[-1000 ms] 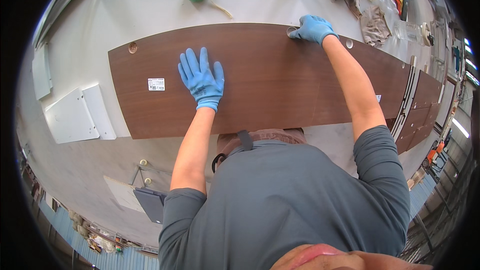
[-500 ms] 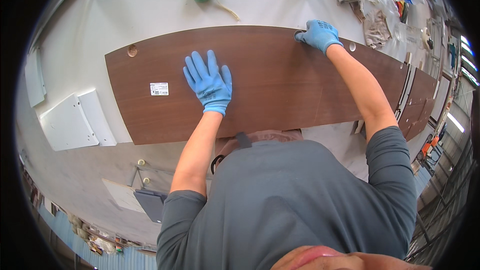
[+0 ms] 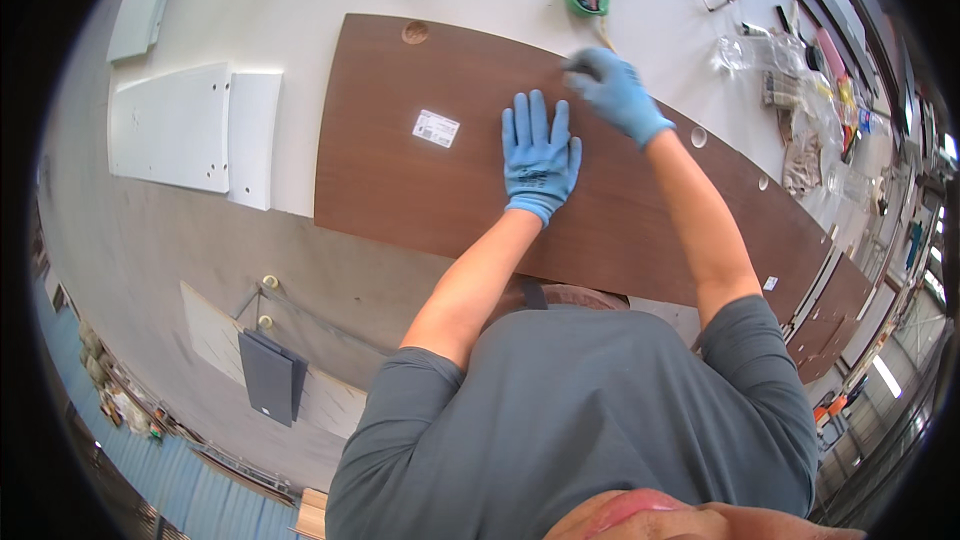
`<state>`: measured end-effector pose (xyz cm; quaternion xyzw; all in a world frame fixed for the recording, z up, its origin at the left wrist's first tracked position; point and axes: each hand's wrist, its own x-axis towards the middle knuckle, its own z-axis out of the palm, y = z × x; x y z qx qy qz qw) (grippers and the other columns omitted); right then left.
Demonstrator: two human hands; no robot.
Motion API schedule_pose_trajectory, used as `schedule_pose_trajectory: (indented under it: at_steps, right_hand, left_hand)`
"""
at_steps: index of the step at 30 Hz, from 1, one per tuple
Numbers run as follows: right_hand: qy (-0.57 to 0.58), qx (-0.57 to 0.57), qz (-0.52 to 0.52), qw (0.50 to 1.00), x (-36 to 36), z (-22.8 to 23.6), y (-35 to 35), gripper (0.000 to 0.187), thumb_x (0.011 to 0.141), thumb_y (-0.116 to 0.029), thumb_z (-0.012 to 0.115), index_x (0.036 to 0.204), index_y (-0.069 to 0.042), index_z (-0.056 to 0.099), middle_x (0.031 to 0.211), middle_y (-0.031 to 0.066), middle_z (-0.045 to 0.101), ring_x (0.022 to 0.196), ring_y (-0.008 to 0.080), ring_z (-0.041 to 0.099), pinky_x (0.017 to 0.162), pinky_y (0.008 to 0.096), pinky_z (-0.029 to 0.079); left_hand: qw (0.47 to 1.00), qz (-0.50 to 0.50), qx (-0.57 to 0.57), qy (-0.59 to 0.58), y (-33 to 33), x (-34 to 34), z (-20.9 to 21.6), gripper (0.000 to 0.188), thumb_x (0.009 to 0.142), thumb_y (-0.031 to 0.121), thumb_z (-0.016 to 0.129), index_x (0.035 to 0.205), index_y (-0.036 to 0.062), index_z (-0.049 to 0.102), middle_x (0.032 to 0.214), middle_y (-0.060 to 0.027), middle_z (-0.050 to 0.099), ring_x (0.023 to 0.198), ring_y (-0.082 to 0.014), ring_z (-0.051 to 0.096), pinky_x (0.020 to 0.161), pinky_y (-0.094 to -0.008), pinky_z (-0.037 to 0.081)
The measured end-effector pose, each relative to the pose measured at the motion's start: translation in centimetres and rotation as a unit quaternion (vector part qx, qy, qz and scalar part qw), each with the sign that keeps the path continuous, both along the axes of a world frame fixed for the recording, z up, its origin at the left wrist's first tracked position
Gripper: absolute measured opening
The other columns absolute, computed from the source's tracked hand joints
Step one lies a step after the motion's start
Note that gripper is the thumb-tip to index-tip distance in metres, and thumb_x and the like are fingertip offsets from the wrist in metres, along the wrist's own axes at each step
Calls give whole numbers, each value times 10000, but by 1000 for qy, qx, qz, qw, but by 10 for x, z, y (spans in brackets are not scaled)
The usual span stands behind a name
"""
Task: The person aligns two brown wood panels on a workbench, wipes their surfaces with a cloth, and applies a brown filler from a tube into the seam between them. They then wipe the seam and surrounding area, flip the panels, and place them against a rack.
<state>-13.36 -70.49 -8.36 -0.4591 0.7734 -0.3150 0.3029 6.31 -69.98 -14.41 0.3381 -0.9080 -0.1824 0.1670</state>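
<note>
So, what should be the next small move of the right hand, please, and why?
Perhaps guide the gloved right hand left toward the round recess near the brown wood-grain panel's far-left corner: that recess lies uncovered, and the gloved left hand, flat on the panel, could steady it.

The left hand (image 3: pixel 540 155) wears a close-fitting light-blue work glove (image 3: pixel 528 145) with dark printing across its back, too small to read, and a snug cuff (image 3: pixel 534 207) at the wrist. The right hand (image 3: pixel 615 95) has a matching blue glove (image 3: pixel 622 105), darker and greyish toward the blurred fingertips. Both forearms (image 3: pixel 483 270) are bare up to the slate-grey sleeves (image 3: pixel 748 352), which end around the elbows in creased hems. They belong to a plain, loose slate-grey shirt (image 3: pixel 610 420), softly wrinkled across the front. Beyond its lower edge show a short dark strap (image 3: pixel 535 295) and some brownish cloth (image 3: pixel 588 297).
</note>
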Motion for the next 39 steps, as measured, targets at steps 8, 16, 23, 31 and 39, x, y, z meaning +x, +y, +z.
schedule_pose_trajectory:
  at_steps: [8,16,23,31,39]
  right_hand:
    - [181,-196,157,951,90,-42,-186,282,957,-98,714,1232,-123,768,1252,102,775,1289,347,670,1093,437,509]
    - [199,-25,59,978,96,-49,-222,838,849,-399,809,1562,-54,534,1625,134,528,1520,304,473,1272,411,375]
    - [245,63,87,964,92,-40,-231,985,825,-476,821,1628,-58,434,1713,143,409,1584,320,378,1292,411,351]
    - [245,51,54,967,92,-54,-227,1021,811,-506,831,1635,-62,423,1725,155,390,1607,329,343,1312,406,323]
    - [197,71,65,976,90,-46,-225,998,851,-518,775,1663,-77,396,1759,129,339,1643,302,274,1329,414,276]
  left_hand:
    - [997,-25,67,16,-4,7,1,611,994,342,636,1485,-18,581,1594,-293,455,1555,-494,337,1305,-650,222]
    - [997,-30,66,6,-6,7,1,632,943,312,695,1471,-21,597,1602,-297,420,1539,-504,319,1295,-648,258]
    - [996,-39,72,-17,-6,8,3,635,1008,367,631,1492,-38,558,1621,-314,422,1579,-494,316,1297,-628,248]
    - [996,-38,73,-34,-5,5,4,560,999,346,642,1438,0,617,1607,-306,435,1551,-509,342,1292,-649,246]
    - [999,-19,45,-4,-5,4,8,567,969,341,666,1443,32,648,1571,-291,474,1543,-508,345,1291,-668,243]
